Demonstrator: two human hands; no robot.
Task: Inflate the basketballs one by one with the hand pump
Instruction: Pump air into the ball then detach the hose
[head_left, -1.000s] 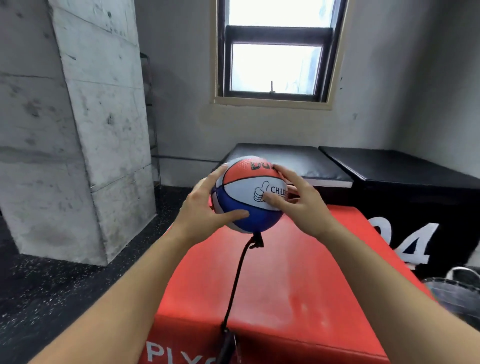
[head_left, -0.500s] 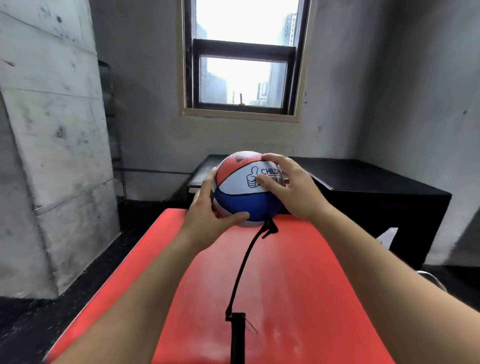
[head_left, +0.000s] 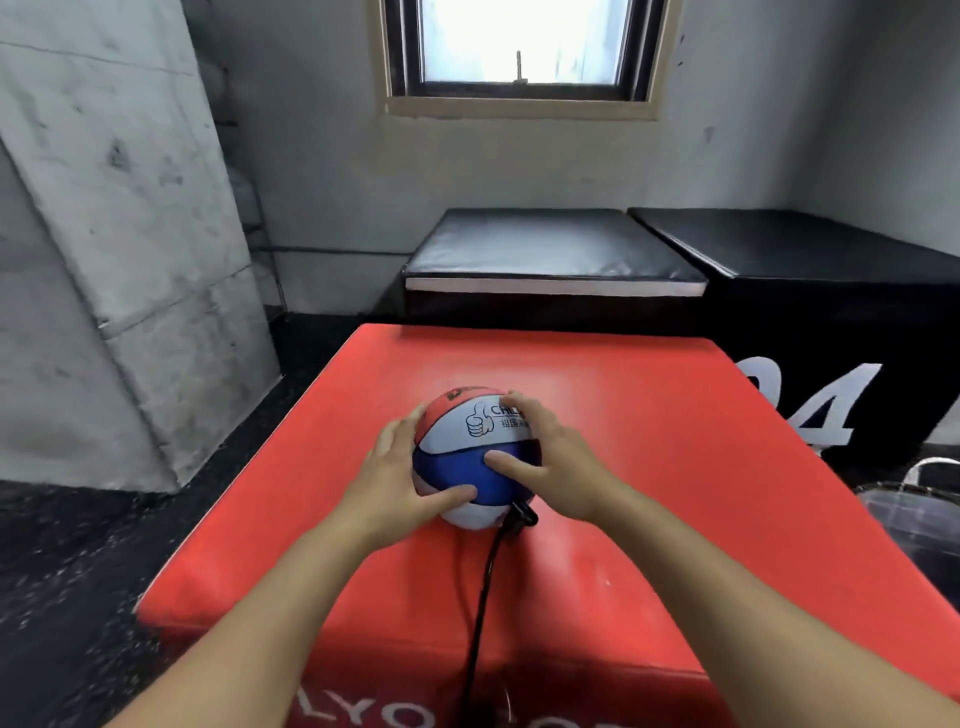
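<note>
Head view, basketball: a small red, white and blue basketball rests on the red plyo box, near the middle of its top, the printed thumbs-up panel turned upward.
Head view, left hand: the left hand cups the ball's left side; its fingers lie spread and curved against the surface and the thumb reaches across the blue panel, a hold that likely stops the ball rolling left.
Head view, right hand: the right hand cups the right side; its fingers curl over the top and the thumb presses the blue panel. Both hands clamp the ball between them.
Head view, pump hose: a black hose runs from the near edge of the box up to a black connector at the ball's near underside, so the valve probably faces the person.
Head view, hand pump: the pump body is out of view below the frame.
Head view, step: judged as steadying the ball on the box with the needle seated, either side of a round of pumping; firmness cannot be told.
Head view, surroundings: two black padded boxes stand beyond the red one, beneath a window; a concrete pillar stands at left.
</note>
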